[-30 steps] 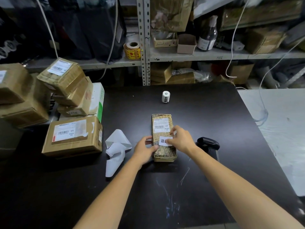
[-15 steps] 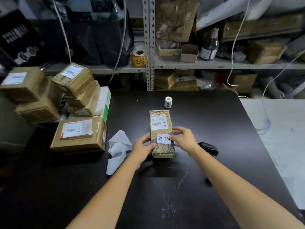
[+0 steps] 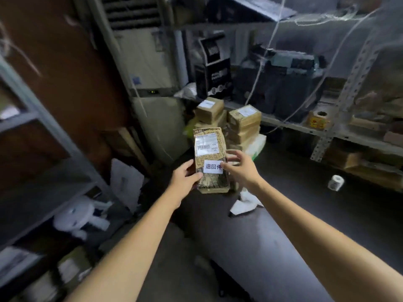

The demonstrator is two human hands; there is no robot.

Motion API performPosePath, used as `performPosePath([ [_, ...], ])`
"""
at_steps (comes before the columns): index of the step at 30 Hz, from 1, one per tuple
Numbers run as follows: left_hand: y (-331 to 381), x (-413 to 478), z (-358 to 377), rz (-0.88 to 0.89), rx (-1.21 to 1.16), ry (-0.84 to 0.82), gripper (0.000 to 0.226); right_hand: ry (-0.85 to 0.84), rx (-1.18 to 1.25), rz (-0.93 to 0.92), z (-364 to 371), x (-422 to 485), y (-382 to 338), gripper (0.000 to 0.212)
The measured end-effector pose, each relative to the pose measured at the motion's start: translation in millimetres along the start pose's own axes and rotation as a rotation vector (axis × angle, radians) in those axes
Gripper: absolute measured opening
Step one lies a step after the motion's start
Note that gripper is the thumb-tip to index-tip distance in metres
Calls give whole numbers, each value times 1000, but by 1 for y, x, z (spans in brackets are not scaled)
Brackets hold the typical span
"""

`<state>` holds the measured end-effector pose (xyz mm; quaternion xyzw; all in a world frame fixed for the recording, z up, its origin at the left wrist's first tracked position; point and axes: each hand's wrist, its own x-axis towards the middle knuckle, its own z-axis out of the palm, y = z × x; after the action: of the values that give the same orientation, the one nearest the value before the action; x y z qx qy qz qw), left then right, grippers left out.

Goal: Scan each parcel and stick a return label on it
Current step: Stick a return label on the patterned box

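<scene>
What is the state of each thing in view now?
patterned parcel: held up in both hands, labels facing the camera.
return label: stuck flat on the parcel.
left hand: grips the parcel's left edge.
right hand: holds its right edge, thumb at the label.
backing paper: crumpled on the black table.
label roll: resting on the table, untouched.

Bare forearms, uncovered as far as the view reaches; left hand [image 3: 185, 177] and right hand [image 3: 239, 168] bare too
</scene>
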<state>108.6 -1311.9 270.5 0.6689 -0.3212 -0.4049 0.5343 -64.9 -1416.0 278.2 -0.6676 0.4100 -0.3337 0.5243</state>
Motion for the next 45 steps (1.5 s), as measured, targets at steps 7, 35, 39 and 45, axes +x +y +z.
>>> performPosePath([
  [7,-20,-83,-217,47,76,334,63,-307,-114,-100,222,-16,-66,44],
  [35,-289,-279,-781,-389,-249,869,74,-1080,-258,-32,920,-180,-43,45],
  [39,-358,-265,-818,-420,-355,872,54,-1158,-290,31,987,-181,9,34],
  [45,-489,-237,-869,-555,-397,845,54,-1175,-427,88,1076,-184,108,43],
])
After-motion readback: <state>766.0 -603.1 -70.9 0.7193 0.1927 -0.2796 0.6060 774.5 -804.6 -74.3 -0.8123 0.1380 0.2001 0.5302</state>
